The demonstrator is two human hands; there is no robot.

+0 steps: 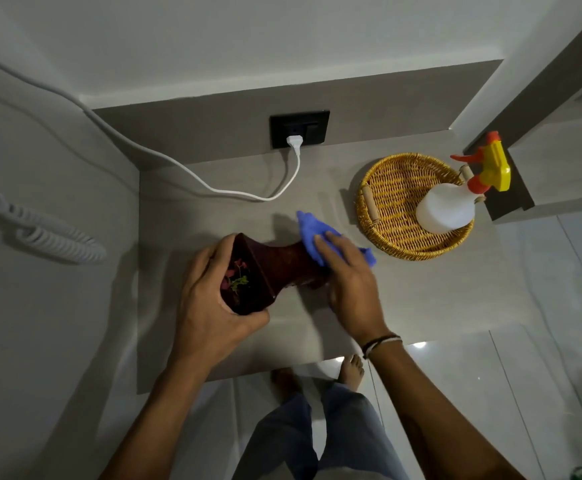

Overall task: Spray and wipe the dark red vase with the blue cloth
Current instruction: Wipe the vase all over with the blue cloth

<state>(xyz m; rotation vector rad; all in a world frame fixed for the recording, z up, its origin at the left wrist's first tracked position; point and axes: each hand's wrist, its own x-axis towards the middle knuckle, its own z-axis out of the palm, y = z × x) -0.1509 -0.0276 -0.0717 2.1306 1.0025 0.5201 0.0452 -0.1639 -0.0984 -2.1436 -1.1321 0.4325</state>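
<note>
— Dark red ceramic, or something like it: where is the dark red vase (282, 268) located, and how is it held?

— It is tipped on its side above the grey table (404, 306), mouth toward the camera. The square rim is clasped by the left hand (206, 299), fingers curled over the top edge and thumb under the lower corner. Small red and green leaves are seen inside the mouth.

— Which step is judged to be in hand?

— The wiping step. The blue cloth (312, 233) is pressed flat against the narrow waist of the vase by the right hand (348, 282), fingers extended over the fabric. The spray bottle (456, 202) is set down in the wicker tray (379, 216), well apart from both hands, so spraying is taken as done.

— What is called for next?

— The vase should be rotated within the left-hand grip so that unwiped faces are presented; the underside cannot be seen. Steady pressure is advised, since the vase is unsupported at its base end.

— Counts?

— One vase, one cloth, one spray bottle, one tray, two hands. One white cable (213, 188) is plugged into one wall socket (298, 129).
</note>
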